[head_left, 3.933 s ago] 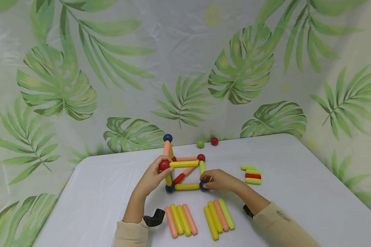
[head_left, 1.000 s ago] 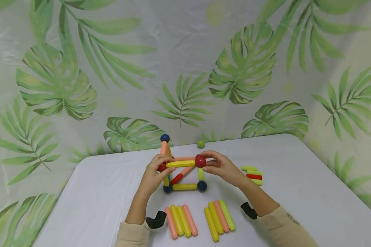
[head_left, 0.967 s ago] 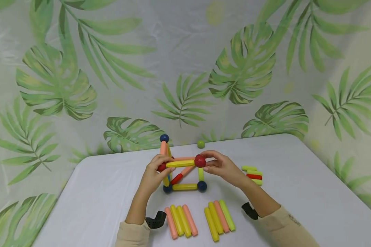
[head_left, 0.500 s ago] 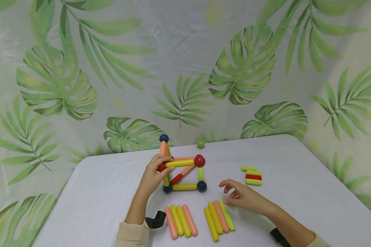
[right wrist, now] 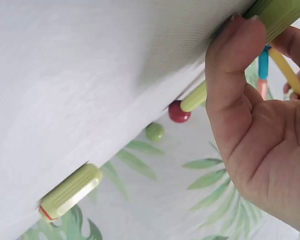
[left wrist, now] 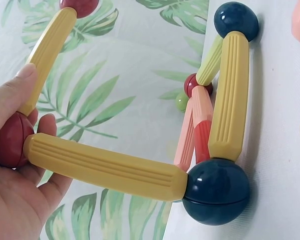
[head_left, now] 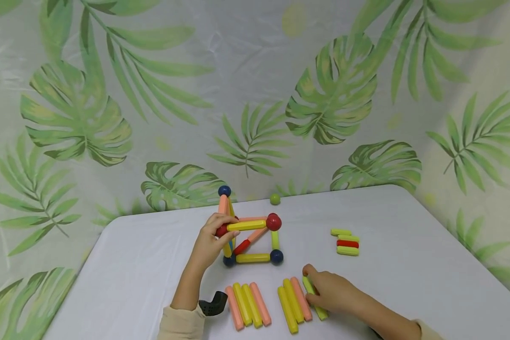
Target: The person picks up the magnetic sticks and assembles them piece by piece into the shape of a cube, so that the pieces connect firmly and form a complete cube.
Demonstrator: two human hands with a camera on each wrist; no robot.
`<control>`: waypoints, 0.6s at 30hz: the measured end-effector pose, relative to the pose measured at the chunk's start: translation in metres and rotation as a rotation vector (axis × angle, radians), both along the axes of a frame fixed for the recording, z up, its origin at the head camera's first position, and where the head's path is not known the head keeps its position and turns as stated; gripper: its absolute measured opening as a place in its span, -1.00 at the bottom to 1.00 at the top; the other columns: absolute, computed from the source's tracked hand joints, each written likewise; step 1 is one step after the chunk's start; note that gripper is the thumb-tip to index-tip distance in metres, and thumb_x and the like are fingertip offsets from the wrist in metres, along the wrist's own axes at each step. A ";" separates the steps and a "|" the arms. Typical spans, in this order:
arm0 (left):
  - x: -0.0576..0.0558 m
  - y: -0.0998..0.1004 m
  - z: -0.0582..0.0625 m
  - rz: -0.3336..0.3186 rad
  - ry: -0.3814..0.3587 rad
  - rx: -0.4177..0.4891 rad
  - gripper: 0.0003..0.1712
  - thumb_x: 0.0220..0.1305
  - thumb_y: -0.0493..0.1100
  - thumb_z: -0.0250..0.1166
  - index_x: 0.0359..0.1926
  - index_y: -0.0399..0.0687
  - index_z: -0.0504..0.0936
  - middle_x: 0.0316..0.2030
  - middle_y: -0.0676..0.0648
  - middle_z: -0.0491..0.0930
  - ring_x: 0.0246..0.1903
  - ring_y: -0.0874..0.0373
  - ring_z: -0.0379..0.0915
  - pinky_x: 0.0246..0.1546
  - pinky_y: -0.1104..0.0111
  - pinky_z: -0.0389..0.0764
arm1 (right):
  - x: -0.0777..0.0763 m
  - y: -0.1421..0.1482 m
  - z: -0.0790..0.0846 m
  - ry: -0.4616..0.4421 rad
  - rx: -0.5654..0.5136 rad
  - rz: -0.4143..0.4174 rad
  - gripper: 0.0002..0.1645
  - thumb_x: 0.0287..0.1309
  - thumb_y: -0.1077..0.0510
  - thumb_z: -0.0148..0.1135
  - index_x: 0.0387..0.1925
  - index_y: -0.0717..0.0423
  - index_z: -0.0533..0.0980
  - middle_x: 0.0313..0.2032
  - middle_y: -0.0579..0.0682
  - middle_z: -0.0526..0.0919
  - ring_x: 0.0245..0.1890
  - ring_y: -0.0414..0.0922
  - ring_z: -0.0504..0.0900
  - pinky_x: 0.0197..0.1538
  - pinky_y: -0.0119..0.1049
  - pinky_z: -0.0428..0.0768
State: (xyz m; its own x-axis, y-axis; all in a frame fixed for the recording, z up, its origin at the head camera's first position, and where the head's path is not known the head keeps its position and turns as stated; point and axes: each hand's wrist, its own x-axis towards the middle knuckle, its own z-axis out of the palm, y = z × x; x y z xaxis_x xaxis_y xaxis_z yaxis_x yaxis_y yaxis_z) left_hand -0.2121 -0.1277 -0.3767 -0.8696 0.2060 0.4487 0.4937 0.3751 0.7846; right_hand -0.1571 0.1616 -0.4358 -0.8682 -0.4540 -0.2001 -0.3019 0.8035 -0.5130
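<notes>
A frame of magnetic sticks and balls stands mid-table. My left hand (head_left: 209, 241) holds its near upper-left red ball (left wrist: 11, 142), the thumb against a yellow stick (left wrist: 52, 55) that runs across to another red ball (head_left: 274, 222). A second yellow stick (left wrist: 107, 165) joins the held ball to a dark blue ball (left wrist: 217, 190) at the base. My right hand (head_left: 335, 290) pinches a lime-green stick (head_left: 321, 312) at the right end of a row; in the right wrist view the lime stick (right wrist: 282, 15) shows between thumb and fingers.
Left of the pinched stick lie yellow and pink sticks (head_left: 287, 309). Another group of pink and yellow sticks (head_left: 247, 304) is nearer the left arm. Short lime and red sticks (head_left: 347, 244) lie at right. A green ball (head_left: 275, 199) sits by the back edge.
The right hand placed a red ball on the yellow stick's right end, let go, and came down to the lime-green stick, now tilted slightly away from its row. The left hand keeps its hold.
</notes>
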 end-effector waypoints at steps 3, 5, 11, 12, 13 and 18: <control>0.000 0.000 0.000 -0.004 0.001 0.004 -0.80 0.08 -0.34 0.28 -0.21 -0.23 0.58 -0.17 -0.08 0.45 -0.20 0.06 0.41 -0.21 0.39 0.49 | -0.003 -0.003 0.004 -0.005 -0.011 -0.027 -0.53 0.02 0.13 0.24 -0.04 0.05 0.28 -0.66 -0.12 0.33 -0.73 -0.23 0.28 -0.66 -0.41 0.24; 0.000 -0.001 -0.001 -0.007 -0.001 0.004 -0.80 0.08 -0.33 0.27 -0.20 -0.23 0.58 -0.17 -0.08 0.45 -0.19 0.06 0.41 -0.21 0.40 0.49 | -0.009 -0.004 0.008 0.006 -0.046 -0.050 -0.50 0.02 0.17 0.23 0.00 0.09 0.28 -0.63 -0.12 0.37 -0.71 -0.22 0.30 -0.65 -0.41 0.27; -0.001 -0.001 -0.001 -0.009 0.017 0.004 -0.80 0.08 -0.34 0.27 -0.21 -0.23 0.58 -0.17 -0.09 0.45 -0.19 0.07 0.41 -0.20 0.35 0.50 | -0.034 -0.006 0.019 0.182 -0.227 -0.066 -0.62 0.05 0.21 0.24 -0.06 0.18 0.40 -0.42 -0.14 0.47 -0.46 -0.21 0.45 -0.46 -0.45 0.47; -0.001 -0.001 -0.001 -0.009 0.021 0.003 -0.80 0.07 -0.35 0.27 -0.21 -0.23 0.58 -0.17 -0.09 0.45 -0.19 0.06 0.41 -0.20 0.34 0.50 | -0.037 -0.007 0.020 0.206 -0.261 -0.061 -0.65 0.06 0.20 0.24 -0.09 0.17 0.42 -0.39 -0.14 0.48 -0.41 -0.20 0.47 -0.41 -0.44 0.49; -0.001 -0.001 -0.001 -0.008 0.024 0.002 -0.80 0.07 -0.35 0.27 -0.21 -0.23 0.58 -0.17 -0.09 0.46 -0.18 0.06 0.41 -0.19 0.33 0.50 | -0.041 -0.008 0.020 0.225 -0.296 -0.054 -0.67 0.06 0.20 0.24 -0.11 0.16 0.42 -0.38 -0.14 0.48 -0.37 -0.19 0.49 -0.36 -0.44 0.51; -0.001 -0.001 -0.001 -0.005 0.026 0.000 -0.80 0.07 -0.35 0.28 -0.22 -0.23 0.58 -0.17 -0.09 0.46 -0.18 0.06 0.41 -0.19 0.32 0.50 | -0.055 -0.020 0.016 0.257 -0.478 -0.024 -0.66 0.07 0.19 0.23 -0.10 0.15 0.40 -0.29 -0.09 0.51 -0.27 -0.12 0.54 -0.22 -0.37 0.53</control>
